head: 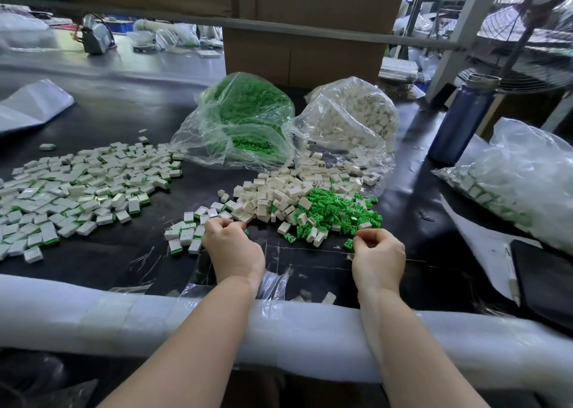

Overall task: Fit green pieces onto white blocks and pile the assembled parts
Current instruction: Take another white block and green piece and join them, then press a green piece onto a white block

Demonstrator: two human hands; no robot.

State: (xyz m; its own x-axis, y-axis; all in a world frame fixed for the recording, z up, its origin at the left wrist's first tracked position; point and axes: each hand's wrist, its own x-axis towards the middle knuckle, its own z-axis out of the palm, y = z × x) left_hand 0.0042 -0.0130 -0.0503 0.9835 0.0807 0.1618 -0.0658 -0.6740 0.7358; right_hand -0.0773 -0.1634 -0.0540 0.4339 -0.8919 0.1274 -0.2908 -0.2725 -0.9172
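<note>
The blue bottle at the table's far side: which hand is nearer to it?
Right. The right hand lies below and left of the blue bottle, by the green pieces; the left hand lies farther left.

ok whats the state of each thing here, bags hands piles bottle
green bag: open, spilling toward the person
white bag: open, blocks spilling out
loose white blocks: unassembled heap
loose green pieces: unassembled heap
assembled pile: spread out at left
left hand: fingers curled, contents hidden
right hand: pinching a green piece
blue bottle: upright, capped
</note>
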